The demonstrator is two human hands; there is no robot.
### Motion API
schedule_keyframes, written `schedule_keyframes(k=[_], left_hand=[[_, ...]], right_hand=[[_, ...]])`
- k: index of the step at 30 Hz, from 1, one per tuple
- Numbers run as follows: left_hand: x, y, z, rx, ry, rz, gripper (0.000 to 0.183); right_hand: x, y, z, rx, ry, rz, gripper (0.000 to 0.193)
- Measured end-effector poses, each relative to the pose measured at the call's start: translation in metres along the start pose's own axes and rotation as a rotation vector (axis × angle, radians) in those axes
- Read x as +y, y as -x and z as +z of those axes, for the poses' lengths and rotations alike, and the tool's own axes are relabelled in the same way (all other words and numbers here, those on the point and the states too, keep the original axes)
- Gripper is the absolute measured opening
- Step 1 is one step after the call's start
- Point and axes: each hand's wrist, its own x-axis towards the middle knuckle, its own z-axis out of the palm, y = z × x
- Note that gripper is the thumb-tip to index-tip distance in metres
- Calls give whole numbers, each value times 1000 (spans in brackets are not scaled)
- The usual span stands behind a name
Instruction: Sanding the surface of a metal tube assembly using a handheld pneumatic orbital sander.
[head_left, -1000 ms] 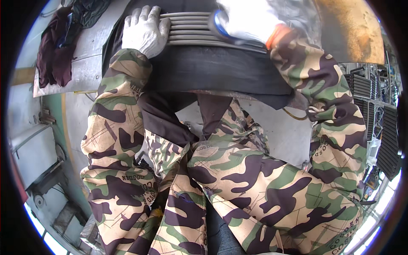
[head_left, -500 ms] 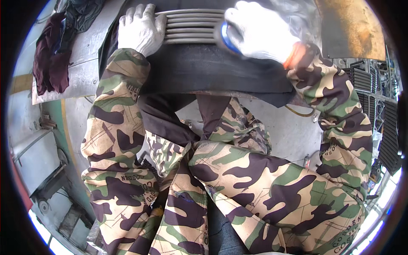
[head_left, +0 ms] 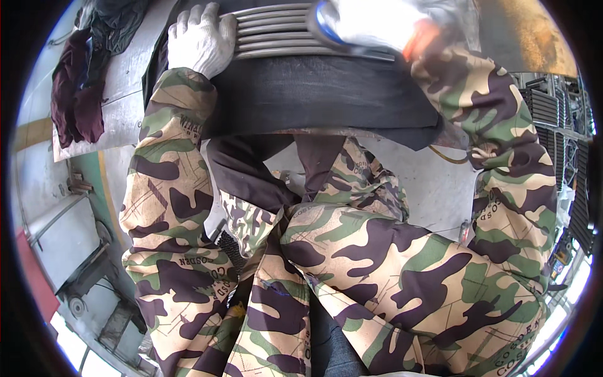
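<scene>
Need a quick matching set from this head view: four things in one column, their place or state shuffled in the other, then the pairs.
Things:
1. left hand
2. right hand
3. dark red cloth
4. rusty sheet

Places or states:
A. lies crumpled at the far left of the bench
B. blurred, over the right part of the metal rods, by a blue round thing
C. top right corner
D. gloved, resting on the left end of the rods

Pairs: 1-D, 2-B, 3-A, 4-C

packages: none | labels: none | signs: none | screens: none
</scene>
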Motion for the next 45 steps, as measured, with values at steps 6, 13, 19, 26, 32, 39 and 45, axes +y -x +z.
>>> schedule_keyframes(k=[6, 13, 19, 26, 32, 39, 45], left_hand=[[4, -9, 2, -39, -23, 43, 55], [9, -6, 1, 3, -45, 27, 54], [10, -11, -3, 29, -25, 34, 55], [9, -17, -10, 40, 18, 1, 55], [6, -7, -12, 197, -57, 144, 26], [3, -11, -6, 156, -146, 267, 26], [14, -11, -12, 131, -57, 175, 25]], right_hand=[[-30, -5, -11, -47, -176, -43, 23], [-14, 0, -7, -42, -61, -11, 25], [23, 11, -5, 76, 46, -30, 22], [2, 38, -28, 22, -46, -51, 20], [10, 44, -22, 54, -17, -84, 20], [28, 37, -11, 59, 17, -50, 22], [21, 33, -15, -21, 12, -15, 23]])
